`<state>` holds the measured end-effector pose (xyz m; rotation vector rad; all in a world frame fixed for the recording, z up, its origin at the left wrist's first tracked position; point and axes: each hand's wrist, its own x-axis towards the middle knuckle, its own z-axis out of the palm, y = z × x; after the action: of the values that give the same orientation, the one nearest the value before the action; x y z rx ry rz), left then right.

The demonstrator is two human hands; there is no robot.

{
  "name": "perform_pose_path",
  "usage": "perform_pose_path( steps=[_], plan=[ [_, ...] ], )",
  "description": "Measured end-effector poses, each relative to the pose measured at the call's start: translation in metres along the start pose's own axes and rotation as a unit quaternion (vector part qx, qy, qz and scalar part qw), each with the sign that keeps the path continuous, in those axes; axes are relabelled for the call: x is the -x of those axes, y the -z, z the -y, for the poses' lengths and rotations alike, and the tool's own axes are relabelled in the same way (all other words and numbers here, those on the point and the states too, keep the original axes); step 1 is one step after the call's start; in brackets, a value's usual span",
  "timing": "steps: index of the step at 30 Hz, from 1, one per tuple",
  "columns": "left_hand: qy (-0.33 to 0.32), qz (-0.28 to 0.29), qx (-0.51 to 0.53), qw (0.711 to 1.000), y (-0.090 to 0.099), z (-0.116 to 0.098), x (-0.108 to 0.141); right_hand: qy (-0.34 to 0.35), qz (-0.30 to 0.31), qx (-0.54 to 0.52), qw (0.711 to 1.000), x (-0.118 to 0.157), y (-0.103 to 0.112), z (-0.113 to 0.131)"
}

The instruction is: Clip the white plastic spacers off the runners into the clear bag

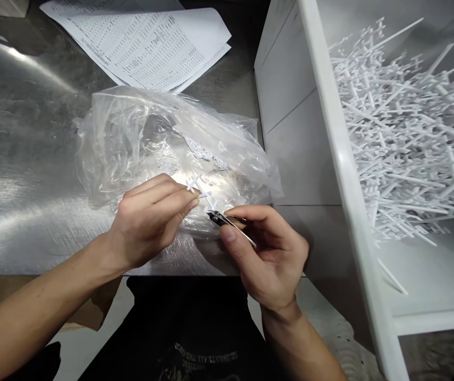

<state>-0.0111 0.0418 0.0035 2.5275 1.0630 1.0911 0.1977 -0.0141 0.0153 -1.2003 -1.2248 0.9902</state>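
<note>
Between the thumb and fingers of my left hand (151, 214), closed in a pinch, is a thin white plastic sprue (201, 191) with short cross-branches. My right hand (266, 246) is closed around a small metal nail clipper (230, 225), its dark jaws pointing up and left. Those jaws are at the sprue's lower end; whether they bite into it I cannot tell. Below both hands, a crumpled clear plastic bag (119, 137) lies on the metal table, with tiny white pieces (207, 154) showing in it.
To the right stands a white bin (342, 159) heaped with white plastic sprues (413, 137); its tall side wall borders the work area. Printed sheets (151, 42) lie behind the bag on the metal table (20, 159). Brown cardboard (96, 307) shows below the table's front edge.
</note>
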Motion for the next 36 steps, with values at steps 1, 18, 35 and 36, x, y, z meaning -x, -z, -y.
perform_pose_path(
  steps=[1, 18, 35, 36],
  plan=[
    [-0.001, 0.000, 0.001, 1.000, 0.000, 0.000, 0.000, 0.001, 0.000, 0.004, 1.000, 0.000, 0.000, 0.000],
    [-0.034, -0.020, -0.068, 0.997, 0.000, -0.001, 0.002, -0.022, 0.013, -0.010, 1.000, -0.002, 0.002, -0.004],
    [-0.042, -0.072, 0.056, 0.995, 0.005, 0.001, -0.003, -0.069, -0.054, -0.095, 0.992, -0.009, 0.003, -0.022],
    [-0.045, -0.068, 0.056, 0.995, 0.012, -0.006, 0.000, -0.067, -0.052, -0.087, 0.993, -0.009, 0.003, -0.022]
  ],
)
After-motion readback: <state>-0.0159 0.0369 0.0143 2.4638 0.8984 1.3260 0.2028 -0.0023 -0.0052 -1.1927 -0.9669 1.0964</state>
